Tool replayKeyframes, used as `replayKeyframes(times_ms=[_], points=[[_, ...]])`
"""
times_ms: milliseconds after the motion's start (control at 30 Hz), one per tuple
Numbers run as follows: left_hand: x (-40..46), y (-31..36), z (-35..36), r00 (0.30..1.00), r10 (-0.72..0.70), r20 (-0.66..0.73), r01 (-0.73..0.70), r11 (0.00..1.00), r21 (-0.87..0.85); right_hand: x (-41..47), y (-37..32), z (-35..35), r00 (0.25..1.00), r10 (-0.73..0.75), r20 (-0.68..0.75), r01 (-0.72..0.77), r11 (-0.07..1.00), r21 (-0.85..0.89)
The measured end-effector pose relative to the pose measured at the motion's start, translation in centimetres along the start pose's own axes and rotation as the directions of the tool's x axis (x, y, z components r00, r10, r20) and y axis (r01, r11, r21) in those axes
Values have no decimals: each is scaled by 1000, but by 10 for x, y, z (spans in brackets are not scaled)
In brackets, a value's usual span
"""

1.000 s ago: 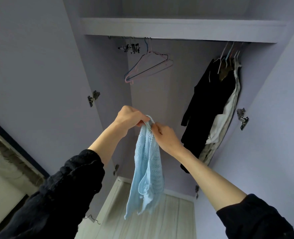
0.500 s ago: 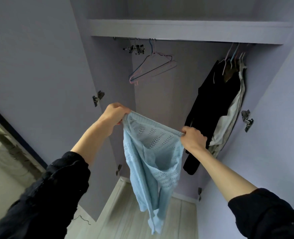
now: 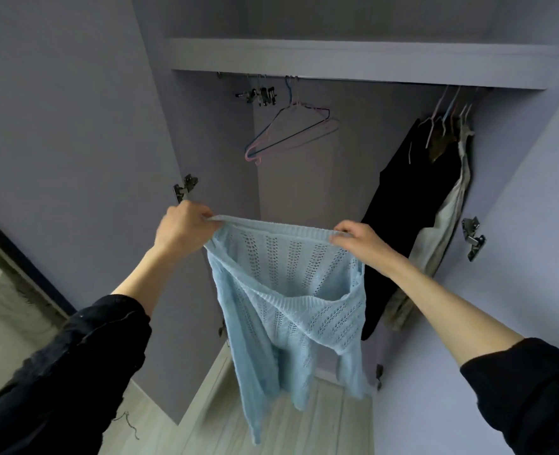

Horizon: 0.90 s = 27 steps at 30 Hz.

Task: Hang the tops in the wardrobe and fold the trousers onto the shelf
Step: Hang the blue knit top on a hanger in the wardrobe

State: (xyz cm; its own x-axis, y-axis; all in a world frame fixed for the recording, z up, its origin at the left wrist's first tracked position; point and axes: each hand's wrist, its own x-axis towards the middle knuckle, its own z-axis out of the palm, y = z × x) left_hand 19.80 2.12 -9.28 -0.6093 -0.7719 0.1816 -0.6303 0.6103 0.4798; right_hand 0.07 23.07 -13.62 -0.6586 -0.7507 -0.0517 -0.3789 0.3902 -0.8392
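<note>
Hands have pulled apart: left hand (image 3: 186, 229) and right hand (image 3: 358, 239) each pinch the top (image 3: 288, 290) by its ribbed edge, now spread below the hangers (image 3: 291, 133), ready for one.

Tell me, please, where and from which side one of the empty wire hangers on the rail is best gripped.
Probably at the neck just below the hook of the empty wire hangers, coming from below and in front. They hang free on the rail, well left of the dark garments. Both hands grip the blue knit top, so one must release first.
</note>
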Motion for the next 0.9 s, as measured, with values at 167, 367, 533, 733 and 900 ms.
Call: replayKeyframes(times_ms=[167, 367, 533, 733, 900], points=[[13, 14, 2, 990, -14, -140, 27, 996, 90, 17, 9, -8, 997, -74, 4, 60, 786, -616], [21, -4, -1, 969, -128, -210, 137, 990, 29, 38, 38, -35, 964, 39, -263, -212, 711, -670], [42, -11, -4, 940, -167, -298, 139, 984, -115, 74, 17, -32, 924, -1, -383, -221, 817, -533], [107, -57, 27, 921, -304, 244, 358, 908, -217, 128, 17, -8, 950, 121, -289, -215, 922, -321], [156, -67, 49, 808, -362, 465, 582, 618, -529, 183, 13, 27, 957, 119, -264, -217, 898, -382]])
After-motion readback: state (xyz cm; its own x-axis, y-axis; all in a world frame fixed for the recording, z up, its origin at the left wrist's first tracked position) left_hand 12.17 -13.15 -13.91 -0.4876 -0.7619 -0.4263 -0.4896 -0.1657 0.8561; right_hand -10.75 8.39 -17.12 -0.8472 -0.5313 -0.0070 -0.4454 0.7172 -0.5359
